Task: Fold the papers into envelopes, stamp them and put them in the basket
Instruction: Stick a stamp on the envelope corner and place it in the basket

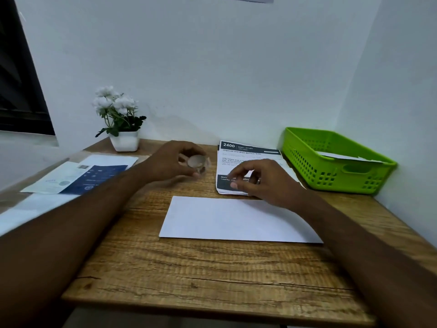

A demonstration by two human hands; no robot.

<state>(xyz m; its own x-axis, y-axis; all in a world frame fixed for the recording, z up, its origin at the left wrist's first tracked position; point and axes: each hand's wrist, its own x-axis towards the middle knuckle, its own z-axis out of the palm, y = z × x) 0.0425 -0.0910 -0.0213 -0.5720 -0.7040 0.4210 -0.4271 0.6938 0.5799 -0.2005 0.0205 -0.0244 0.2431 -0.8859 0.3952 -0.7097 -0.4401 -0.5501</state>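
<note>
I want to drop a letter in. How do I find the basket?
Look at the table, its far right corner by the wall. The basket sits there, right of the printed papers. Only it is bright green, with holes in its sides.

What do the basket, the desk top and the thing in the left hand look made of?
Basket: green plastic, slightly glossy, moulded grid holes. Desk top: wood or wood-look laminate, matte, visible grain. Round thing in the left hand: probably clear plastic, see-through rim, though blurred.

One stamp (pixel 197 162), one basket (pixel 307 183), one paper stack (pixel 246 153), one plant (pixel 118 112).
</note>
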